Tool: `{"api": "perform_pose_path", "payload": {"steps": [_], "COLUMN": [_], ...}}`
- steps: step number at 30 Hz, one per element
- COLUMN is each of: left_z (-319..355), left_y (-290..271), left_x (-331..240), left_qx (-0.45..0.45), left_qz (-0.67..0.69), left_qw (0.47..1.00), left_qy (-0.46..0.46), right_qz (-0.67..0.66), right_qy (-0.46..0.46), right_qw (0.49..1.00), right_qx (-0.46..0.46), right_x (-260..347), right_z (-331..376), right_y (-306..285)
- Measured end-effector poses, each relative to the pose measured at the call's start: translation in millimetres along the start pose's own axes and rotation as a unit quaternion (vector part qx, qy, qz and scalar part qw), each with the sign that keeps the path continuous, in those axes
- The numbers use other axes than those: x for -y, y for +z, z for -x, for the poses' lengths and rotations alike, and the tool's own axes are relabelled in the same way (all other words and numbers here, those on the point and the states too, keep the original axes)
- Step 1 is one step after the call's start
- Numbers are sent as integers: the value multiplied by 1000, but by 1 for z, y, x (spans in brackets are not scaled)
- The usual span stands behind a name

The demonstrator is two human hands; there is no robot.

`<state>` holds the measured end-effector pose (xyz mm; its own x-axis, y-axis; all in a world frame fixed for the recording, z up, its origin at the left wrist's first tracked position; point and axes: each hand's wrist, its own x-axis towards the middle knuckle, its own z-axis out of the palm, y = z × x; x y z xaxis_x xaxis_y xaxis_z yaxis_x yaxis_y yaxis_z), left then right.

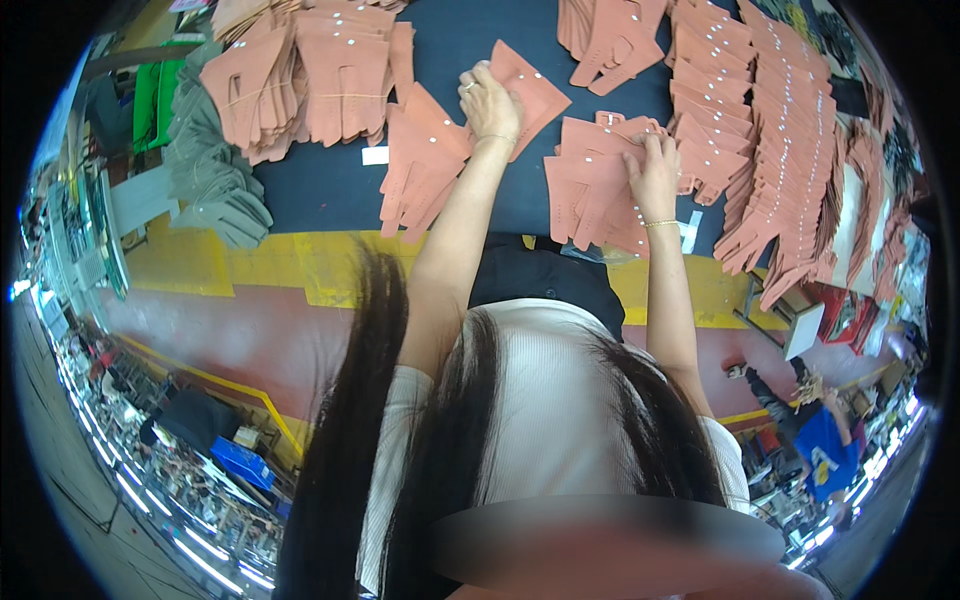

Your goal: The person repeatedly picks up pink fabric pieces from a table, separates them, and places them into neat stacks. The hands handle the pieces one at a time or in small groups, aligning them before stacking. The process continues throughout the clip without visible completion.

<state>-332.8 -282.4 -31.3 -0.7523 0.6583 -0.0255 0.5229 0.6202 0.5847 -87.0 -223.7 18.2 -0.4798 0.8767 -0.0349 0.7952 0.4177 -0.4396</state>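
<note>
My left hand (490,106) has its fingers curled on a salmon-pink cut piece (537,98) of flat, leather-like material, which lies slanted on the dark table. Just below and left of that hand is a small fanned pile (415,150) of similar pieces with narrow finger-like strips. My right hand (655,172), thumb and fingers bent, grips the upper right part of another overlapping salmon pile (588,190). Its fingertips partly hide what they hold. Small white marks dot many of the pieces.
Bundled salmon pieces (345,75) stand at the back left, beside grey-green pieces (210,170) on the table's left end. Long overlapping rows (785,140) cover the right side. A white slip (375,155) lies on the dark tabletop (310,190). Behind me, a person in blue (828,445) is at the lower right.
</note>
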Motion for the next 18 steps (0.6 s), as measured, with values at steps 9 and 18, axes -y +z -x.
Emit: {"api": "perform_pose_path", "payload": {"steps": [9,18], "left_z": [36,60], "left_y": [-38,-115], "left_x": [37,127], "left_qx": [-15,41], "left_qz": [-59,-53], "left_qw": [993,986], "left_qy": [102,-152], "right_qz": [12,-36], "right_qy": [-24,-45], "right_qw": [1000,998], "right_qx": [-4,7], "right_x": [7,7], "right_z": [-4,-7], "right_y": [-5,-5]}}
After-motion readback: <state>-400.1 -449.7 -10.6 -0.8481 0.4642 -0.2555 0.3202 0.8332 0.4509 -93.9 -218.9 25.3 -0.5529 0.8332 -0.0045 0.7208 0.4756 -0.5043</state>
